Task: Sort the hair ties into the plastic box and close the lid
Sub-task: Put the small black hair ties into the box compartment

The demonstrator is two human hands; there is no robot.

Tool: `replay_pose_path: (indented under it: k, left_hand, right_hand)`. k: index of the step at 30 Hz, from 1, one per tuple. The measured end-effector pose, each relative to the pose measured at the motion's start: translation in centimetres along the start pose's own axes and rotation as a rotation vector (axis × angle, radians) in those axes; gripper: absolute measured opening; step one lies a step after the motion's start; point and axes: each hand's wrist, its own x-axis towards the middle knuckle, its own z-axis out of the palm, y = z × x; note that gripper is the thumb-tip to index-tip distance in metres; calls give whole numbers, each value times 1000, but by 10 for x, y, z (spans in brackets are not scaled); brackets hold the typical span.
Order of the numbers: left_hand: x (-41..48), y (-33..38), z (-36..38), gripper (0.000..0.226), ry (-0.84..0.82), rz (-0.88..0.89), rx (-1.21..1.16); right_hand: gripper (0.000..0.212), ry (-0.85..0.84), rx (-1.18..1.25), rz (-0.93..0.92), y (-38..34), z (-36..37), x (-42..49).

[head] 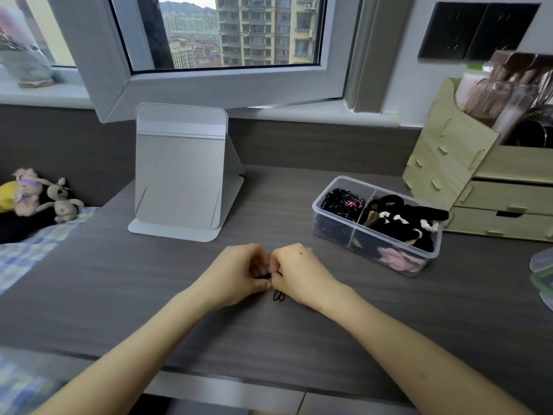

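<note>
Both hands, your left hand (239,272) and right hand (299,272), meet on the surface (149,280), curled fingers pinching a black hair tie (266,276) between them, thin black loops (278,295) just beneath, the uncovered plastic box (374,230) near, to the right.

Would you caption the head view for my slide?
Left hand and right hand pinch black ties near the open box.
</note>
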Motion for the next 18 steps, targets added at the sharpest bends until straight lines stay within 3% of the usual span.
replay_pose_path:
  k: [11, 14, 18]
  left_hand:
    - [14, 4, 0, 12, -41, 72, 133]
    - [22, 7, -5, 9, 4, 57, 68]
    - [49, 30, -23, 6, 132, 55, -129]
  right_hand:
    - [13, 90, 400, 127, 30, -53, -8]
    - [13, 213, 459, 171, 44, -85, 1]
    - [20, 403, 321, 316, 77, -119, 27]
